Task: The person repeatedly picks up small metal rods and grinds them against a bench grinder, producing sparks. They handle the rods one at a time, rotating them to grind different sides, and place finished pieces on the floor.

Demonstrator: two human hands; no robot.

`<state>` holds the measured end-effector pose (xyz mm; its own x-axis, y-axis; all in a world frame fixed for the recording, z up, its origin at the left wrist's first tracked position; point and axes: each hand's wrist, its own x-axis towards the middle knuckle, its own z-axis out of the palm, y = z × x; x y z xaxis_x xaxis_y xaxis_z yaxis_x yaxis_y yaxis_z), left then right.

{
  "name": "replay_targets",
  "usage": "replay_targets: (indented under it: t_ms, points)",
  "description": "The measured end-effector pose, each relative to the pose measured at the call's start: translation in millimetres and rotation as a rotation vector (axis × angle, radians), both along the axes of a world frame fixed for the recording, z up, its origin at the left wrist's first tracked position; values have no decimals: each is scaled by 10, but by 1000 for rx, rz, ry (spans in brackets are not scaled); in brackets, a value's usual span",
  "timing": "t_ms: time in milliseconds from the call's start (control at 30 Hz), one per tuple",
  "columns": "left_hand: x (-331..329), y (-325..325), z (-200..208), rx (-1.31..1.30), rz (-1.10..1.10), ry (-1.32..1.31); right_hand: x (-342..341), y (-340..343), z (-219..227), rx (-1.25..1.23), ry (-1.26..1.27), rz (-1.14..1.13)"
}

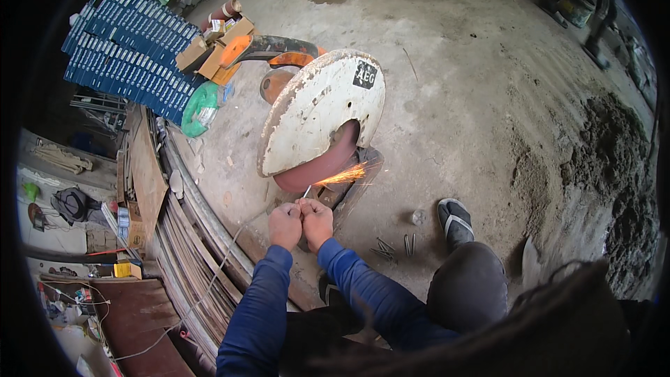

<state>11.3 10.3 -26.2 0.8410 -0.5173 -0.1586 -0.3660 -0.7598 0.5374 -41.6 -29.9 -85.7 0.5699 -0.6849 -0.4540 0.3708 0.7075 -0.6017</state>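
White guard [314, 108] on dark-red disc [317, 167]; orange sparks [343, 176]; blue sleeves [255, 307]; green coil [199, 108]

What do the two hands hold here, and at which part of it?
Both the left hand and the right hand pinch a thin metal rod at its near end; its far tip meets the red cutting disc, where sparks fly.

Stained concrete floor [453, 63], dirt heap [607, 167] at right, stacked blue boxes [125, 49] at left.

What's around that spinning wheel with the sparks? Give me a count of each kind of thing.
Round white-guarded grinding wheel: 1
Thin metal rod at the wheel: 1
Hands pinching the rod, left hand and right hand: 2
Green wire coil: 1
Grey sandal: 1
Total: 6
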Motion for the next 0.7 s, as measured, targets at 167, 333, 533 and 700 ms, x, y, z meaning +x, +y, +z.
replay_targets:
  t_ms: [167, 333, 533, 700]
  points:
    - [-42, 9, -38, -41, 24, -28, -28, -21, 22, 25, -24, 12]
    - [36, 47, -165, -135, 5, -7, -18, -26, 7, 10, -27, 8]
    - [10, 128, -132, -102, -51, -163, 71, 39, -157, -72, -71, -7]
    - [49, 109, -88, -161, -144, -18, 103, 53, -257, -388, 101, -84]
